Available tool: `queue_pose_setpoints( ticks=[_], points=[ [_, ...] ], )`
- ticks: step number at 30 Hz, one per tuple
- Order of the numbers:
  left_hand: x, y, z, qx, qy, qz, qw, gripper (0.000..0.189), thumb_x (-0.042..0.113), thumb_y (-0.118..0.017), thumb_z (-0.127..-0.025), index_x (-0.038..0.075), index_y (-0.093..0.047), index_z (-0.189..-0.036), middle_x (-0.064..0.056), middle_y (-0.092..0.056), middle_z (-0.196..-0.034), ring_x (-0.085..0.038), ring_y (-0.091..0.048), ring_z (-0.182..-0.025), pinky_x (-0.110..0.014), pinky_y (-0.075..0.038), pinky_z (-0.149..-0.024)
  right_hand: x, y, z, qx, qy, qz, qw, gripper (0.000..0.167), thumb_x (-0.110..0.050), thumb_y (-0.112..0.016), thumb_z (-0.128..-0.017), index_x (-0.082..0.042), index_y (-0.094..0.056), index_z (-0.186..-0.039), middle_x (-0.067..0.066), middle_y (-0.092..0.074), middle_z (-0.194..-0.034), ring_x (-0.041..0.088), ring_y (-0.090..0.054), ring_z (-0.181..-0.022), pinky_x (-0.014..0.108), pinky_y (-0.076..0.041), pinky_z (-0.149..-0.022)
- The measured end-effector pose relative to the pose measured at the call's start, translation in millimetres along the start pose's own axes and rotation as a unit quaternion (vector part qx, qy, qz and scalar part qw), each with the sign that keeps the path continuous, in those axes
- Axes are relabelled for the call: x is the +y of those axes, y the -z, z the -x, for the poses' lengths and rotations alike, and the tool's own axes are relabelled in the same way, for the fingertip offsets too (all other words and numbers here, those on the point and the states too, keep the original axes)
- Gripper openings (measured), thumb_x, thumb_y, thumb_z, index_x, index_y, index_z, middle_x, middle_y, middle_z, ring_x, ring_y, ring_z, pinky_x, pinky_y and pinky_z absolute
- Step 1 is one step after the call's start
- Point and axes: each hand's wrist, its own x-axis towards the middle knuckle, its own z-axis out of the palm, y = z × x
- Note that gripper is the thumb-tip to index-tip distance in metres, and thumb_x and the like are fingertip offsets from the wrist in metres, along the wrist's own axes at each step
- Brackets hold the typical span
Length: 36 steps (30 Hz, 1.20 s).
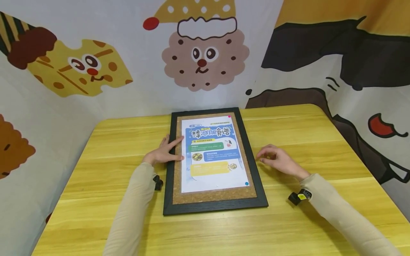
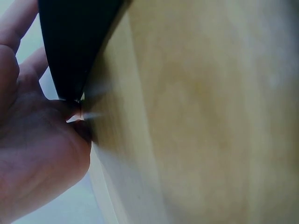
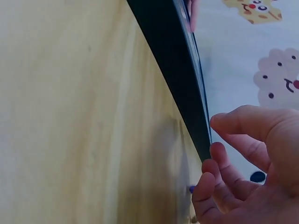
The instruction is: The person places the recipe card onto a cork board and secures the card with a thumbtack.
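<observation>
A cork board (image 1: 214, 196) in a black frame (image 1: 216, 207) lies flat on the table. On it is a printed sheet (image 1: 208, 179) with a blue heading and green, blue and yellow text bands. A pink pushpin (image 1: 229, 116) marks its top right corner, a blue pushpin (image 1: 246, 184) its bottom right. My left hand (image 1: 161, 153) reaches over the frame's left side, fingers spread; two fingertips touch the sheet's left edge. Just off the frame's right side, my right hand (image 1: 280, 160) hovers with loosely bent fingers (image 3: 233, 179) and nothing visible between them.
The wood-patterned table (image 1: 208, 234) extends around the board on all sides. Behind it hangs a white cloth (image 1: 134, 28) printed with cartoon biscuits and cheese. A small purple object (image 3: 192, 189) shows beyond the right fingers. Each wrist wears a black camera (image 1: 299, 196).
</observation>
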Motion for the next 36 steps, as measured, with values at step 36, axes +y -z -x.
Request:
queue_pose_setpoints(
  ticks=[36],
  points=[
    [-0.9,-1.8,-0.3,0.009,-0.006,0.007,0.9999,0.093,0.041,-0.070,-0.087,0.023,-0.013,-0.157,-0.026,0.022,-0.154,-0.044,0.019,-0.140,-0.073,-0.003,-0.102,26,18,-11.4,0.036,-0.083,0.058,0.9942,0.014,0.001,-0.064,-0.091,0.002,-0.067,-0.104,0.011,-0.067,-0.095,0.022,-0.061,-0.084,0.021,-0.048,-0.069]
  ],
)
